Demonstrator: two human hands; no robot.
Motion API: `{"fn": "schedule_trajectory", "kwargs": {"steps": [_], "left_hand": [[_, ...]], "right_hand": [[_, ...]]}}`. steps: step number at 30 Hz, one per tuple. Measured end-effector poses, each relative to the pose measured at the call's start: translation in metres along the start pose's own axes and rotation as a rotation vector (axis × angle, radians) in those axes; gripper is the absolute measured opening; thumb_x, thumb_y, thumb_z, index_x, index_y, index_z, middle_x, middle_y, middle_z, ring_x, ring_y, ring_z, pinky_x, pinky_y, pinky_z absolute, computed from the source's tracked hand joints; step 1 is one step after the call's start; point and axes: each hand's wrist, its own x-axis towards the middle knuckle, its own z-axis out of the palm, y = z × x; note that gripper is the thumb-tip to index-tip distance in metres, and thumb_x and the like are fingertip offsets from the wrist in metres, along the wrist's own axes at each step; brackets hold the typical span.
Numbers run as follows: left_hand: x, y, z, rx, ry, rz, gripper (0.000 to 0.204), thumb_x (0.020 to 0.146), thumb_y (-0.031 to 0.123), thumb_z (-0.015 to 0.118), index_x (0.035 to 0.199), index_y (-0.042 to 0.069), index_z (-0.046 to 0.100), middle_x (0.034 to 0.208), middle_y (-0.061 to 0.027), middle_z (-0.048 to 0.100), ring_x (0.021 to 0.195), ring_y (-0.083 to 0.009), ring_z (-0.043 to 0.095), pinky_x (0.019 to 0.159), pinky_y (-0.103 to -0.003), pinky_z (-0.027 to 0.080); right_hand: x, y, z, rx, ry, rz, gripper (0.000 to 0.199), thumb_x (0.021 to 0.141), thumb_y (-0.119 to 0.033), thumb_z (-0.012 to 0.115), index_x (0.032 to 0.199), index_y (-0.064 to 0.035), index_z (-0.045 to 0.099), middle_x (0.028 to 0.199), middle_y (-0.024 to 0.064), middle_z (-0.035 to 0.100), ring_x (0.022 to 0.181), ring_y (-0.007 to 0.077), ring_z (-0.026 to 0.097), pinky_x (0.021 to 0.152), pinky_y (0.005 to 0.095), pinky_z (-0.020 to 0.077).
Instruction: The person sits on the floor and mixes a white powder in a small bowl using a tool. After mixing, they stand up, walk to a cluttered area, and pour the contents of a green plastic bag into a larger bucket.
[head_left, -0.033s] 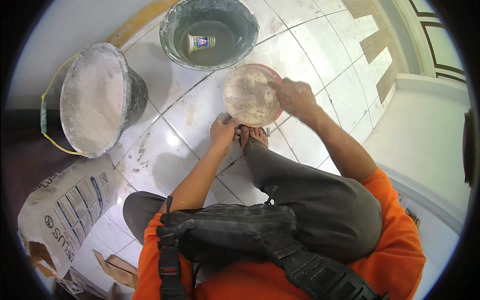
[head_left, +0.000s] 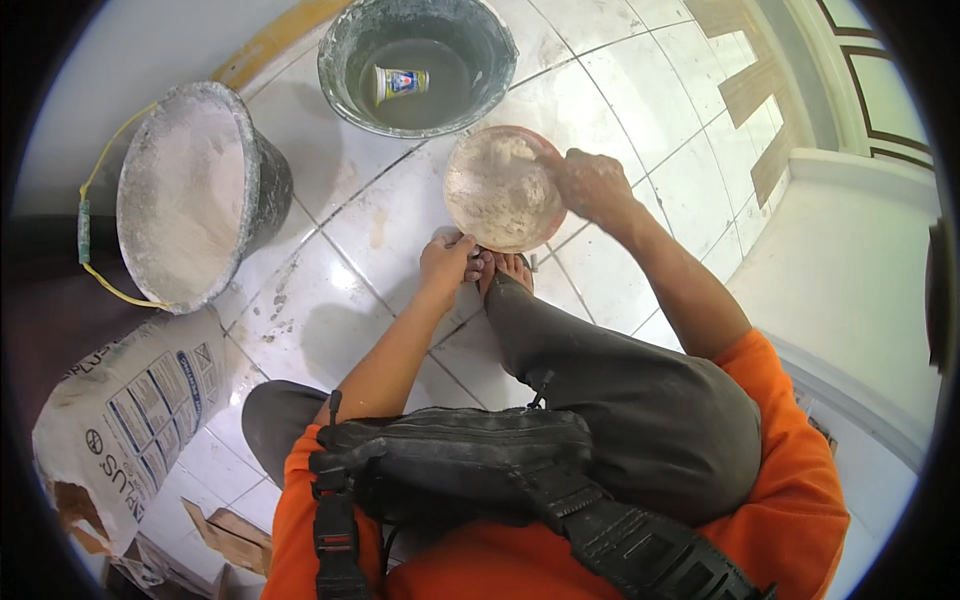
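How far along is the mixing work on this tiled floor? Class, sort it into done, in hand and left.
Done: white powder sits in the small bowl, and the tilted bucket beside the opened sack holds more. In hand: the right hand is at the bowl's rim and the left hand at its near edge. Left: the bowl's contents look dry and crumbly, apart from the water tub.

White-powder bucket with yellow handle sits on the tiled floor. Right of it and further up: dark tub of grey water, a cup floating inside. Below the bucket: printed paper sack.
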Motion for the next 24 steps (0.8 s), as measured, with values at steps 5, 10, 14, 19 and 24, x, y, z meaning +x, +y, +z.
{"fn": "schedule_trajectory", "kwargs": {"steps": [5,10,14,19,24], "left_hand": [[0.020,-0.006,-0.005,-0.108,-0.114,-0.006,0.037,0.102,0.021,0.063,0.124,-0.009,0.055,0.101,-0.0137,0.072,0.089,-0.0183,0.072,0.075,-0.029,0.059],[0.012,0.002,0.002,-0.042,-0.069,0.028,0.054,0.100,0.014,0.064,0.146,-0.005,0.042,0.099,-0.0125,0.071,0.081,-0.0162,0.070,0.070,-0.029,0.059],[0.013,-0.003,0.000,0.027,-0.110,0.087,0.076,0.097,0.007,0.062,0.162,0.003,0.023,0.096,-0.0110,0.070,0.073,-0.0138,0.067,0.065,-0.028,0.057],[0.008,0.005,0.001,-0.076,-0.054,0.077,0.074,0.097,0.009,0.058,0.163,0.004,0.024,0.098,-0.0084,0.069,0.073,-0.0132,0.065,0.063,-0.027,0.055],[0.023,0.001,0.001,-0.043,0.016,0.083,0.062,0.100,0.014,0.056,0.158,0.006,0.038,0.104,-0.0082,0.070,0.077,-0.0134,0.066,0.065,-0.028,0.055]], "right_hand": [[-0.034,-0.006,0.050,0.148,-0.134,0.270,0.047,0.095,-0.013,0.052,0.142,-0.0057,0.050,0.084,0.0231,0.071,0.079,0.0410,0.071,0.072,0.0525,0.0569],[-0.048,-0.046,0.058,0.345,-0.183,0.369,0.039,0.092,-0.012,0.051,0.131,-0.0055,0.057,0.095,0.0265,0.072,0.093,0.0448,0.071,0.083,0.0567,0.0541],[-0.016,-0.043,-0.003,0.197,-0.211,0.261,0.033,0.090,-0.014,0.054,0.120,-0.0115,0.068,0.100,0.0160,0.075,0.094,0.0388,0.072,0.083,0.0519,0.0566],[0.023,-0.017,0.026,0.107,-0.073,-0.018,0.022,0.084,-0.013,0.061,0.104,-0.0089,0.070,0.089,0.0153,0.072,0.087,0.0314,0.072,0.073,0.0444,0.0574],[-0.010,-0.073,0.044,-0.260,-0.181,-0.202,0.031,0.087,-0.013,0.064,0.113,0.0038,0.058,0.093,0.0237,0.060,0.084,0.0408,0.071,0.061,0.0356,0.0569]]}}
